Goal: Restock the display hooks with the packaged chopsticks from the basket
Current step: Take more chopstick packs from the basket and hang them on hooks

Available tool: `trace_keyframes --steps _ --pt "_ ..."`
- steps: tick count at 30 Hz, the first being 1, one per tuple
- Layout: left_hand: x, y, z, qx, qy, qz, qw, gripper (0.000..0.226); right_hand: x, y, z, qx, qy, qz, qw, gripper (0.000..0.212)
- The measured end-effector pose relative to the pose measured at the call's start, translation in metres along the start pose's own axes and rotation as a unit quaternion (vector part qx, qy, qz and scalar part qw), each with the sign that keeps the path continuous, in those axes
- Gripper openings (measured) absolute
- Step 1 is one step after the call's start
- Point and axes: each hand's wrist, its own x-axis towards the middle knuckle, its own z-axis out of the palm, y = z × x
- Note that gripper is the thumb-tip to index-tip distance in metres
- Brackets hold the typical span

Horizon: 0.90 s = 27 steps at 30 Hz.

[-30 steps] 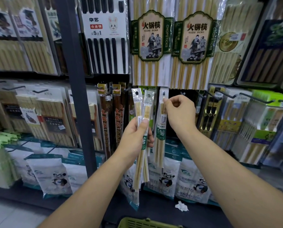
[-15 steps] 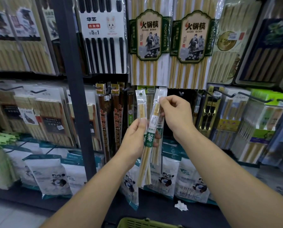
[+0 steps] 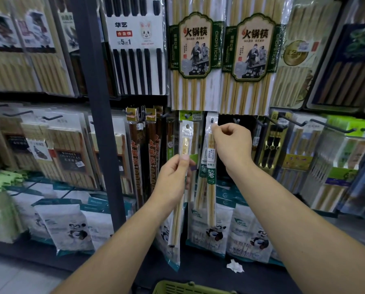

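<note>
The left hand gripped a thin chopstick pack around its middle, likely saving it for next. The right hand pinched the top of a second pack, holding its hole up by the display hook, probably to slide it on. The green basket sat below. At left, a black label read "WOODEN CHOPSTICKS"; big packs above read "CHOPSTICKS".

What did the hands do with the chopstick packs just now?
The right hand pinched one pack out of the left hand and lifted it up to the hook. The left hand, which held two, now holds only the other pack. The basket stayed put.
</note>
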Motion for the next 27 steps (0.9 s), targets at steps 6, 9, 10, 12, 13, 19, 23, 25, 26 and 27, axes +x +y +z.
trace_keyframes --steps 6,9,10,12,13,19,23,25,26,27 --pt "0.003 0.002 0.003 -0.009 -0.02 0.018 1.0 0.025 0.0 0.004 0.001 -0.05 0.021 -0.029 0.998 0.026" --pt "0.006 0.003 0.005 -0.006 -0.017 0.018 1.0 0.024 -0.001 0.004 0.001 -0.066 0.022 -0.033 0.997 0.026" --pt "0.008 0.003 0.005 -0.013 -0.016 0.017 1.0 0.024 -0.002 0.004 -0.001 -0.065 0.024 -0.033 0.997 0.026" --pt "0.01 0.002 0.006 -0.027 -0.02 0.017 0.999 0.024 -0.007 0.004 -0.003 -0.054 0.025 -0.035 0.998 0.025" --pt "0.011 0.003 0.007 -0.03 -0.025 0.018 0.999 0.023 -0.01 0.004 -0.004 -0.042 0.02 -0.036 0.998 0.025" --pt "0.019 0.008 0.017 -0.042 -0.061 0.029 0.997 0.022 -0.023 -0.006 -0.008 0.055 -0.051 -0.049 0.996 0.023" --pt "0.026 0.014 0.024 0.011 -0.064 0.067 0.996 0.021 -0.014 -0.012 -0.007 0.07 -0.037 -0.019 0.997 0.022" --pt "0.029 0.014 0.026 0.018 -0.059 0.061 0.996 0.015 -0.009 -0.013 -0.006 0.091 -0.025 0.015 0.995 0.025" --pt "0.031 0.014 0.026 0.022 -0.054 0.057 0.997 0.013 -0.007 -0.013 -0.006 0.1 -0.021 0.029 0.994 0.027" --pt "0.032 0.013 0.027 0.03 -0.05 0.053 0.997 0.01 -0.006 -0.012 -0.005 0.107 -0.017 0.039 0.993 0.029"
